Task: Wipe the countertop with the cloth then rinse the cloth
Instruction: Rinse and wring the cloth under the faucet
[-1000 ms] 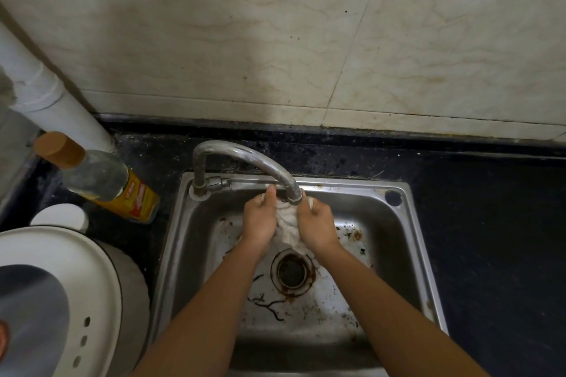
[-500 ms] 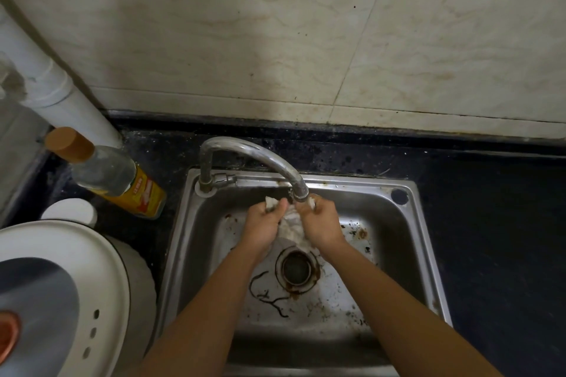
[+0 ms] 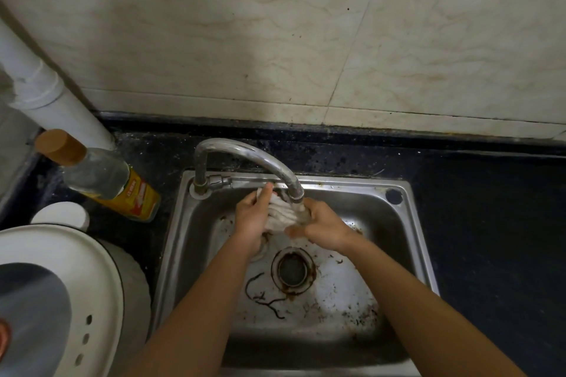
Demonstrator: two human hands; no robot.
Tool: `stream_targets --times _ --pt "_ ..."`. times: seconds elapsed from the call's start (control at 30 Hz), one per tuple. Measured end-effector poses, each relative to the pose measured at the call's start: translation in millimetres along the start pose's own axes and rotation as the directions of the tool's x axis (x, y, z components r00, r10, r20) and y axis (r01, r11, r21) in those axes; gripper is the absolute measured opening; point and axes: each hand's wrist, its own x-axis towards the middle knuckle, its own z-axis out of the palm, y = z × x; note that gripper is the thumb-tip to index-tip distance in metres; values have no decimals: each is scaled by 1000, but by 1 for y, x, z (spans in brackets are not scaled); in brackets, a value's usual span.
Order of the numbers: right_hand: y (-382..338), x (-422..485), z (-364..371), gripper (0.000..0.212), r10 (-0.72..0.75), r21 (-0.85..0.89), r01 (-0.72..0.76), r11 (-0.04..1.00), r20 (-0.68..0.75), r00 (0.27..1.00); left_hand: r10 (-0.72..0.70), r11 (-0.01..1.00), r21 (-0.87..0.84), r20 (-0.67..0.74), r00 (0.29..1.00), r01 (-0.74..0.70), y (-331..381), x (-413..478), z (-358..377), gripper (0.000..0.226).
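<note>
A bunched white cloth (image 3: 281, 213) is pressed between my two hands over the steel sink (image 3: 407, 223), directly under the spout of the curved chrome tap (image 3: 245, 153). My left hand (image 3: 252, 220) grips its left side, fingers pointing up toward the tap. The cloth's right side sits under my right hand (image 3: 321, 225), where water runs over it. Most of the cloth is hidden by my fingers. The black countertop (image 3: 490, 208) surrounds the sink.
The sink's drain (image 3: 293, 269) lies below my hands, with dark debris scattered on the basin floor. A clear bottle with a yellow label (image 3: 104, 180) stands left of the sink, beside a white pipe (image 3: 46, 95). A white appliance lid (image 3: 76, 285) fills the lower left.
Both hands have kept kneading the cloth under the tap. My left fingers now reach higher and the cloth shows more between the hands. The view has shifted slightly.
</note>
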Motion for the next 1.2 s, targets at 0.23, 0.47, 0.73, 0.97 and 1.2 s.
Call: stream_targets --times 0.23,0.47,0.73,0.97,1.2 --pt "-3 9 0 18 -24 -47 21 999 -65 998 62 996 67 -82 995 -56 -10 -1 5 27" --pt "-3 0 -5 28 -107 147 102 984 26 994 72 989 137 -65 995 -62 -2 1 10 44" --pt "-10 2 26 38 -140 -147 94 985 -343 929 -121 993 21 134 984 120 -2 -11 20 45" --pt "-12 -3 30 49 17 -134 -70 989 -367 930 -37 999 26 157 987 34 -9 -14 12 31" --pt "-16 -19 40 36 -321 -538 148 830 -244 915 -177 984 56 199 964 169 -9 -12 7 35"
